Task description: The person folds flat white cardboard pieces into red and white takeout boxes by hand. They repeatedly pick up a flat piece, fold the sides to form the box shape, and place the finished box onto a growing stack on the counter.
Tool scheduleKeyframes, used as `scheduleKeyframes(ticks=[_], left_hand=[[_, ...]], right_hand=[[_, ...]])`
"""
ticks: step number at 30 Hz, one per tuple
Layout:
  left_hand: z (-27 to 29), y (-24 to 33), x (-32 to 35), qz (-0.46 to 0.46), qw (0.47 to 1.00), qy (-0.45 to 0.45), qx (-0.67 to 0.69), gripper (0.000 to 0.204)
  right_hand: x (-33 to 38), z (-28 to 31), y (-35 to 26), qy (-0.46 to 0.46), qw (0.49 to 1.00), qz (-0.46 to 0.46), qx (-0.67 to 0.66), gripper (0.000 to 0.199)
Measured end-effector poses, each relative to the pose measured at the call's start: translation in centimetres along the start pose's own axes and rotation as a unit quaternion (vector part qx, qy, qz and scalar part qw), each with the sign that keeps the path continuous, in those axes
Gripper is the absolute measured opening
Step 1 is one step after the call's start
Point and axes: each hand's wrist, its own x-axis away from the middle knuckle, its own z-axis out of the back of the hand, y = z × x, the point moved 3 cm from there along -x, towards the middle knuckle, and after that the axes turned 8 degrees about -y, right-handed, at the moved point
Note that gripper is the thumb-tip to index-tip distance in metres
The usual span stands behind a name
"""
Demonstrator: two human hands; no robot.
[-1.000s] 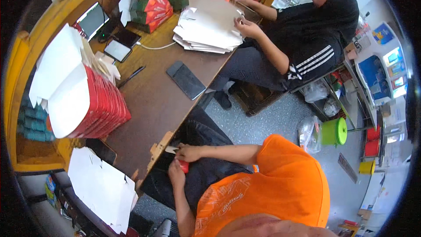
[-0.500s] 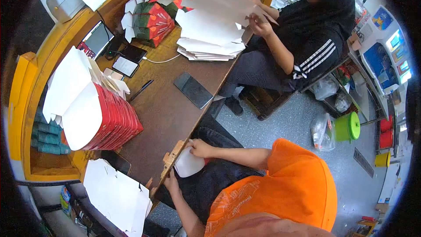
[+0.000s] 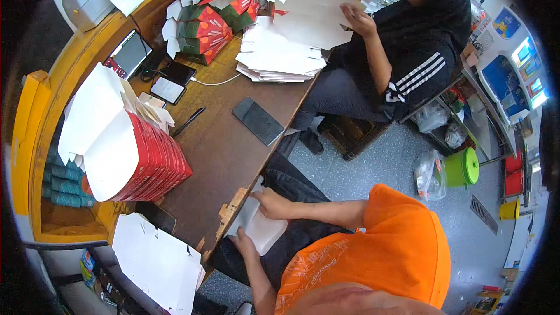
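White paperboard piece (image 3: 267, 235), in the head view, lies bent over our lap beside the brown table's (image 3: 210, 146) edge. Our left hand (image 3: 245, 241) and right hand (image 3: 272, 203) grip its opposite sides, fingers closed on the board, while nested red-and-white cartons (image 3: 160, 160) stand on the tabletop.
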Motion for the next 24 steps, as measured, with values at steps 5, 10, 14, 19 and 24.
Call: scheduleKeyframes(ticks=[5,10,14,19,24], left_hand=[[-2.3,5.9,3.9,-0.187,0.949,-0.055,-0.247,0.058],[-1.7,7.8,4.4,-0.07,0.958,-0.12,-0.252,0.043],[-1.0,5.1,3.2,-0.089,0.99,-0.03,-0.107,0.044],[-0.8,6.5,5.5,-0.109,0.993,-0.03,-0.037,0.047],[-1.9,8.1,10.2,-0.149,0.988,-0.003,0.028,0.061]], right_hand=[[-0.3,-0.1,2.5,-0.058,0.989,0.096,0.1,0.046],[-0.8,2.2,0.7,-0.179,0.977,0.115,0.016,0.049],[-1.4,3.3,0.6,-0.174,0.931,0.001,-0.322,0.048],[-1.5,3.5,1.2,0.05,0.925,-0.092,-0.365,0.045],[0.4,3.8,1.4,-0.162,0.852,-0.169,-0.469,0.035]])
